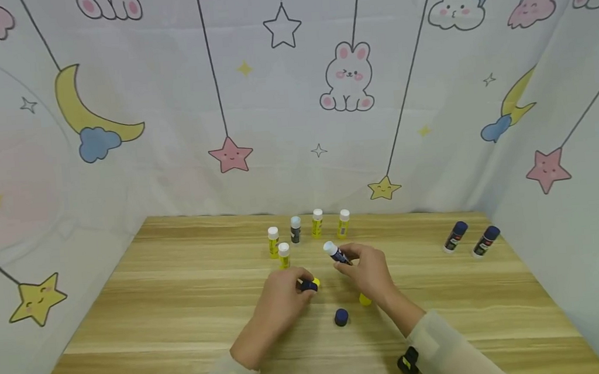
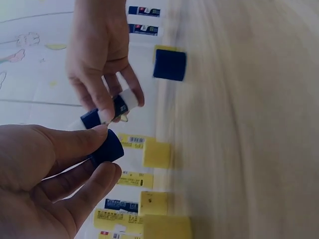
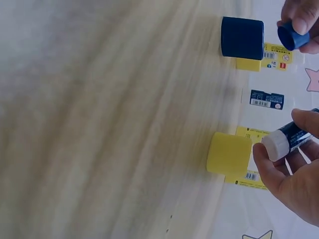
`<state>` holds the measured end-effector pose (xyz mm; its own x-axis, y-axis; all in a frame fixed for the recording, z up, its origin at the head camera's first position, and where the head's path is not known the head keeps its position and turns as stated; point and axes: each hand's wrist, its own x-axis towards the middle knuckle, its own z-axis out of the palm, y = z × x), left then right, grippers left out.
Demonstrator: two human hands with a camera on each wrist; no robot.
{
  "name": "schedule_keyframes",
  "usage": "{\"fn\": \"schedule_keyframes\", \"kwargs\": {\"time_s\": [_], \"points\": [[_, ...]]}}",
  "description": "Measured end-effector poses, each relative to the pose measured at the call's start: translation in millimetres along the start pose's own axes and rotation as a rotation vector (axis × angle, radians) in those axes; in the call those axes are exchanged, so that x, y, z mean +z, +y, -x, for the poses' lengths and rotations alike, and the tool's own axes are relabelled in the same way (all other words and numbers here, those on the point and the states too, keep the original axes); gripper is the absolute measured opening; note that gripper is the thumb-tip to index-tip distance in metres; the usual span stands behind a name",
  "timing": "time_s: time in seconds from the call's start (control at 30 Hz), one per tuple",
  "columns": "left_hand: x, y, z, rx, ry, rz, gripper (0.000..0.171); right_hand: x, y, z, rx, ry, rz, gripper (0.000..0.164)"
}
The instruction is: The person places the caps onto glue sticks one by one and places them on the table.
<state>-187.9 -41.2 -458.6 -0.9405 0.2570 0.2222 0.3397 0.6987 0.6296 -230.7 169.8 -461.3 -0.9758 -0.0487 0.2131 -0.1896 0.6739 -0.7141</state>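
My left hand (image 1: 282,297) pinches a dark blue cap (image 2: 108,148) between thumb and fingers, just above the table. To its right, my right hand (image 1: 368,271) holds a glue stick (image 1: 339,255) with a dark blue label. That stick is tilted, its white end pointing up and to the left in the head view. The right wrist view shows its other white end (image 3: 276,145) beside my fingers. Cap and stick are apart there. Another dark blue cap (image 1: 341,317) stands on the table nearer to me. One yellow cap (image 1: 365,301) sits below my right wrist, and another (image 1: 316,282) shows behind my left fingertips.
Beyond my hands, several yellow glue sticks (image 1: 317,224) and a dark-labelled one (image 1: 295,231) stand upright with white tops. Two glue sticks with dark blue caps (image 1: 455,237) stand at the far right of the wooden table (image 1: 181,290). A printed curtain (image 1: 282,106) hangs behind.
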Motion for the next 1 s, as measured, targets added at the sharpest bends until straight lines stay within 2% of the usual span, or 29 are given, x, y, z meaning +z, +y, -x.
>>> {"fn": "schedule_keyframes", "kwargs": {"time_s": [0.13, 0.27, 0.4, 0.6, 0.8, 1.0], "points": [[-9.2, -0.3, -3.6, -0.063, 0.008, 0.081, 0.019, 0, -1, 4, 0.001, 0.018, 0.008, 0.028], [-13.7, -0.5, -5.9, -0.081, 0.024, 0.142, 0.021, 1, 0, 7, -0.002, 0.019, 0.038, 0.028], [-14.3, -1.9, -6.8, -0.106, 0.069, 0.187, 0.019, 1, 0, 10, -0.019, 0.014, 0.075, 0.029], [-13.9, -3.7, -9.1, -0.148, 0.114, 0.255, 0.021, -2, -4, 15, -0.083, 0.024, 0.156, 0.029], [-12.8, -6.8, -12.1, -0.189, 0.107, 0.347, 0.021, -3, -5, 20, -0.151, 0.035, 0.225, 0.027], [-10.4, -12.2, -11.7, -0.192, 0.103, 0.454, 0.018, -2, -5, 25, -0.242, 0.058, 0.269, 0.027]]}}
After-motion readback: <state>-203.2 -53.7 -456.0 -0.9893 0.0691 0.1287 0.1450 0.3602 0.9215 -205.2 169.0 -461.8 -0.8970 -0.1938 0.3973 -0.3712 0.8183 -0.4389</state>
